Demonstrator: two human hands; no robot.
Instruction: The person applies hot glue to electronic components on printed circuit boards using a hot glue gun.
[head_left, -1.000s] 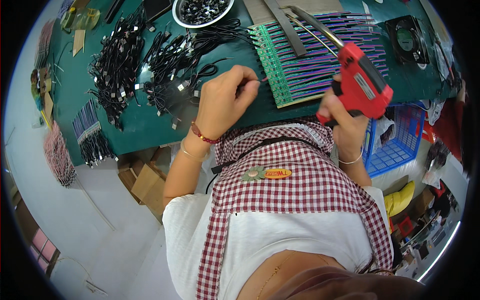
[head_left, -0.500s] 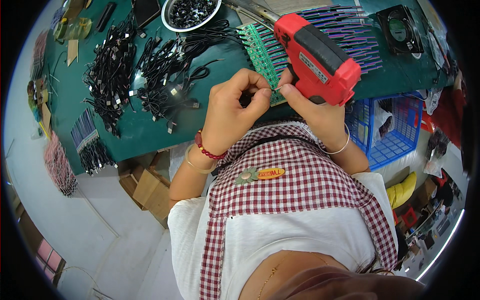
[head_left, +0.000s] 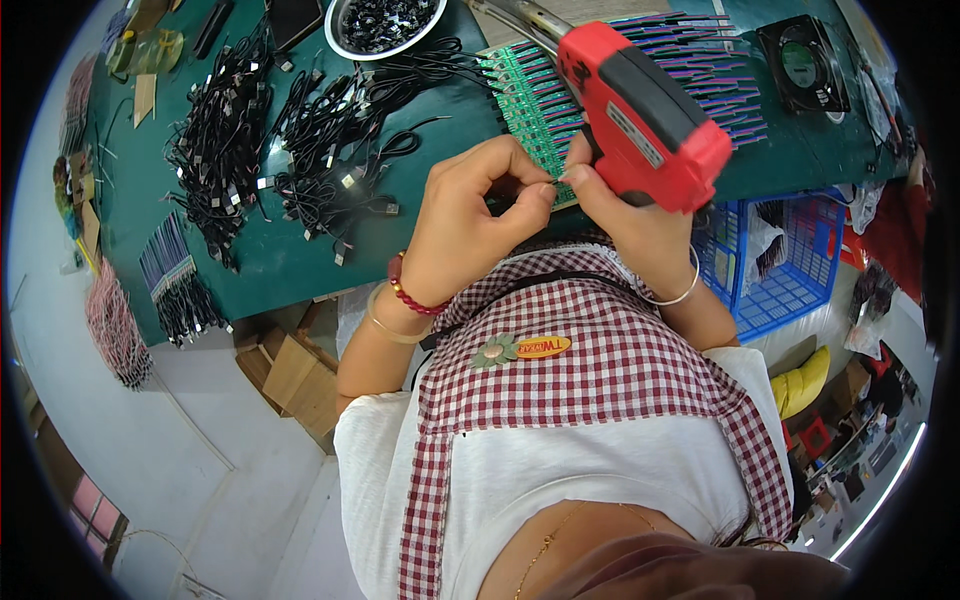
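My left hand (head_left: 478,215) is closed in a pinch at the near end of a row of green circuit boards (head_left: 522,92). A short thin wire end (head_left: 557,181) shows between its fingertips and those of my right hand (head_left: 640,235). That right hand also holds a red and black soldering gun (head_left: 640,110), its metal nozzle pointing to the far left; the tip is out of the picture. Thumb and forefinger of the right hand reach past the gun to the wire. Coloured wires (head_left: 700,80) stick out from the boards' right side, black cables from their left.
Bundles of black USB cables (head_left: 225,140) lie on the green table (head_left: 440,160) at left. A white bowl (head_left: 350,45) of small black parts stands at the back. A black fan (head_left: 800,65) sits at the far right, and a blue crate (head_left: 790,290) stands below the right edge.
Both hands have shifted very slightly, and the soldering gun has moved a little to the right. The fingertips remain close together at the wire.
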